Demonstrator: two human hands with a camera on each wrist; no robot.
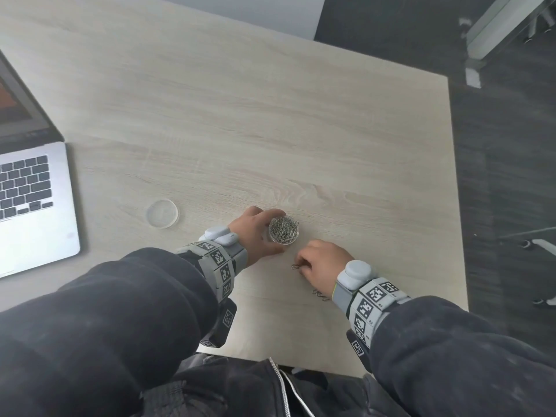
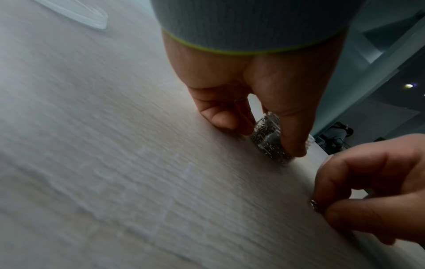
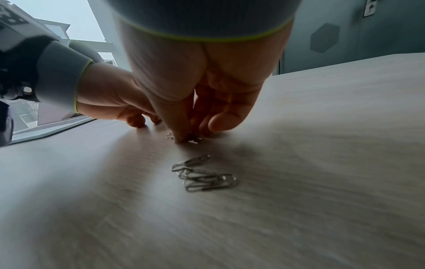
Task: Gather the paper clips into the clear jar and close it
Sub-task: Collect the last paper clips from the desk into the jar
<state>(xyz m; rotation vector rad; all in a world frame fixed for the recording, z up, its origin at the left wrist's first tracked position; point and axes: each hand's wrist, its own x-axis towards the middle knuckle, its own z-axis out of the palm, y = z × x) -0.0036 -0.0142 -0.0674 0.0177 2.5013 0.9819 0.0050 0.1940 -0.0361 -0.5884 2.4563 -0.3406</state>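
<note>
A small clear jar (image 1: 284, 230), nearly full of silver paper clips, stands open on the pale wooden table. My left hand (image 1: 255, 231) grips it from the left, thumb and fingers curled round its wall (image 2: 270, 142). Just below and to the right, my right hand (image 1: 319, 260) has its fingertips down on the table, pinching a few paper clips (image 1: 296, 266) (image 3: 193, 139). A small heap of loose clips (image 3: 204, 174) lies under my right wrist (image 1: 320, 294). The clear round lid (image 1: 162, 213) lies flat to the left of the jar.
An open silver laptop (image 1: 33, 200) sits at the table's left edge. The table's right edge (image 1: 457, 206) drops to a dark floor with chair legs. My dark jacket sleeves fill the lower part of the head view.
</note>
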